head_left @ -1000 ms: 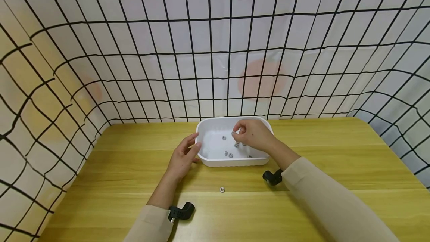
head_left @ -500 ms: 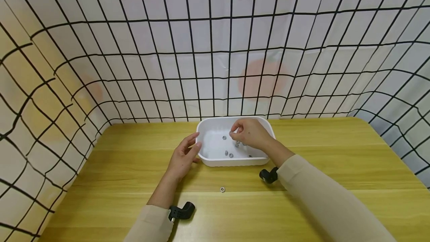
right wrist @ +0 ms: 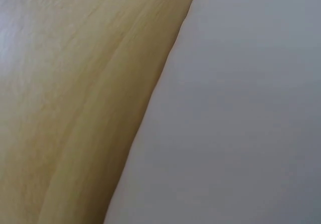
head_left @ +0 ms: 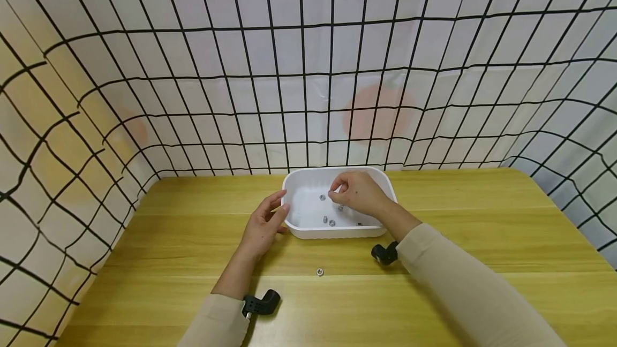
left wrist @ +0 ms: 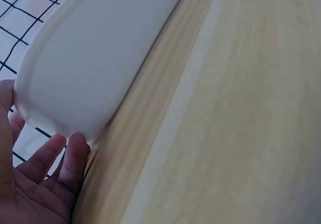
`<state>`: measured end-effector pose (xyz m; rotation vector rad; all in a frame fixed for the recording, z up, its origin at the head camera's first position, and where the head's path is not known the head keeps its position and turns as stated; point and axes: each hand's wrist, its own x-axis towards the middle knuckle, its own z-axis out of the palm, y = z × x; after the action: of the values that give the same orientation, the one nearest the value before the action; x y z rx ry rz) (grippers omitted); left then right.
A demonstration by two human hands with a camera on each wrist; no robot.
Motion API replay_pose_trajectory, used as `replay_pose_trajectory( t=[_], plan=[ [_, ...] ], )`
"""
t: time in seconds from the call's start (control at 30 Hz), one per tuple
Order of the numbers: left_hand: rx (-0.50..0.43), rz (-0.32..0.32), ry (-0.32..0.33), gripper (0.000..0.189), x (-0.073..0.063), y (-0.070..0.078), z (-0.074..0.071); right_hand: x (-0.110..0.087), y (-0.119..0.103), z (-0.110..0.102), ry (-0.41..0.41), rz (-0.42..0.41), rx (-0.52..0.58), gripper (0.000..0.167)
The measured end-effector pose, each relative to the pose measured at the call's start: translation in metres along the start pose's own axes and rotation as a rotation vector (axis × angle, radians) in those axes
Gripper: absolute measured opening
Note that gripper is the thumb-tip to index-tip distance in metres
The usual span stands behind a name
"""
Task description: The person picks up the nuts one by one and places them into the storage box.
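A white plastic tub (head_left: 344, 233) stands on the wooden table, with several small metal hex nuts (head_left: 332, 223) scattered over its floor. My left hand (head_left: 261, 227) holds the tub's left end; in the left wrist view the thumb lies at the rim and the fingertips (left wrist: 77, 143) touch low on the wall. My right hand (head_left: 360, 193) is over the tub, thumb and index finger pinched together around a nut that is barely visible at their tips. The right wrist view shows the tub's side wall (right wrist: 225, 113) up close, without the hand.
One loose nut (head_left: 320, 272) lies on the table (head_left: 193, 250) in front of the tub. A black wire-grid pattern (head_left: 303, 95) over pale, printed cloth rises behind and at both sides. Black wrist mounts (head_left: 262, 302) sit at both sleeves.
My right hand has shifted slightly left over the tub, fingertips still pinched; the nut between them shows less now. My left hand and the loose nut on the table stay put.
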<state>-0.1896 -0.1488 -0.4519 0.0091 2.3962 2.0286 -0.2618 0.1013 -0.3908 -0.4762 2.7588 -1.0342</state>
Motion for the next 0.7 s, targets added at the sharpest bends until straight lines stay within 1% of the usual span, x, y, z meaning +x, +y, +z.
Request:
replay_pose_trajectory(
  t=[0.13,0.5,0.7],
  plan=[
    [-0.001,0.0,0.0,0.045,0.0004,-0.0003,-0.0005,-0.0011,-0.0016,0.0004,-0.005,-0.01,0.016,0.013],
    [0.002,0.0,-0.001,0.046,0.0003,-0.0001,-0.0007,-0.0035,-0.0037,0.0043,-0.007,0.0,0.045,0.018],
    [-0.001,0.007,-0.001,0.046,-0.0007,0.0012,0.0001,-0.0058,-0.007,0.0022,0.001,-0.007,0.061,0.02]
  ],
)
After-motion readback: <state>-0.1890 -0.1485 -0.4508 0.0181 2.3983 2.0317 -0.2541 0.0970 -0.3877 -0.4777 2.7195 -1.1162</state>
